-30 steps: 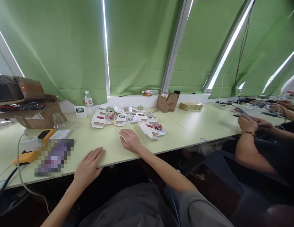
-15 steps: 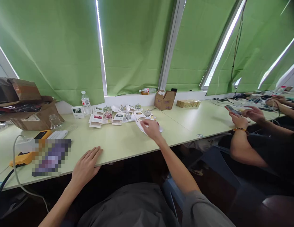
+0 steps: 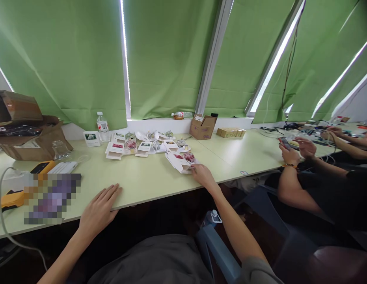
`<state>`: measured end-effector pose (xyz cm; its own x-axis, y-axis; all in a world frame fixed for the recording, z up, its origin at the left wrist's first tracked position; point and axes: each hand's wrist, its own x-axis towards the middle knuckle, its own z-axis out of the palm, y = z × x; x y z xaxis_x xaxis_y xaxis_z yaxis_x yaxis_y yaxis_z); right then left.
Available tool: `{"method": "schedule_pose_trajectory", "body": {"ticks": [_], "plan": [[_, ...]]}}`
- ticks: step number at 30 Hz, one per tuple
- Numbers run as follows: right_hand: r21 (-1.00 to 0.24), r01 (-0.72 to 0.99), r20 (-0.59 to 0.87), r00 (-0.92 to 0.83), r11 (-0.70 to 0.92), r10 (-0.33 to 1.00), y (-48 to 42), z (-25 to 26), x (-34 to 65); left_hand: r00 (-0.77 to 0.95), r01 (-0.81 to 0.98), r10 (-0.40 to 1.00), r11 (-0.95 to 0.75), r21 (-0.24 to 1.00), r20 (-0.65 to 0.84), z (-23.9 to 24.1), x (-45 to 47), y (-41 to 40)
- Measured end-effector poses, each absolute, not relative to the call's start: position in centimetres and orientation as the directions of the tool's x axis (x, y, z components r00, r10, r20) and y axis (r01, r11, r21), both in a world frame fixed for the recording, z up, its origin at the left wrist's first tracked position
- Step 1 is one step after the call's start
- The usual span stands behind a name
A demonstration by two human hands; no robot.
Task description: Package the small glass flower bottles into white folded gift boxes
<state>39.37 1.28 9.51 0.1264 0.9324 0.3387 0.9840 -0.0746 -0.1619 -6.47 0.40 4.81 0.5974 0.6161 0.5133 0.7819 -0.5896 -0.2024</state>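
My left hand (image 3: 99, 209) lies flat at the table's front edge, fingers stretched out and holding nothing. My right hand (image 3: 203, 176) is closed at the near right corner of an opened small white box (image 3: 176, 161) with a red picture on it; its fingertips are partly hidden. Right beside that box is a round clear container with dark red contents (image 3: 189, 156). Farther left, a second round clear container with pinkish-red contents (image 3: 130, 144) sits among more opened white boxes (image 3: 115, 146). Several similar round containers with pale or green contents (image 3: 169, 135) stand behind.
A water bottle (image 3: 103, 127) stands by an upright white box (image 3: 92, 138). At the back are an open brown carton (image 3: 203, 127) and a yellowish packet row (image 3: 231, 132). Left are cartons (image 3: 32, 138), a glass (image 3: 60, 150) and a pixelated item (image 3: 53, 199). A co-worker's hands (image 3: 292, 152) hold a phone at right.
My right hand has come down and nearer, from above the white box to its near corner. The box and dark red container now show more fully. My left hand stays on the table.
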Motion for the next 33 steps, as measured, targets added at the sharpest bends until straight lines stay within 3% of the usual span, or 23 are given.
{"method": "schedule_pose_trajectory", "body": {"ticks": [13, 33], "plan": [[-0.135, 0.991, 0.355, 0.065, -0.018, 0.933, 1.0, 7.4, 40.2, 0.598, 0.782, 0.623, -0.590, -0.199, 0.504, 4.8, -6.5, 0.4], [-0.059, 0.988, 0.339, -0.116, 0.144, 0.933, -0.7, 8.1, 34.5, 0.557, 0.799, 0.659, -0.592, -0.108, 0.505, 5.6, -5.9, -0.2]]}}
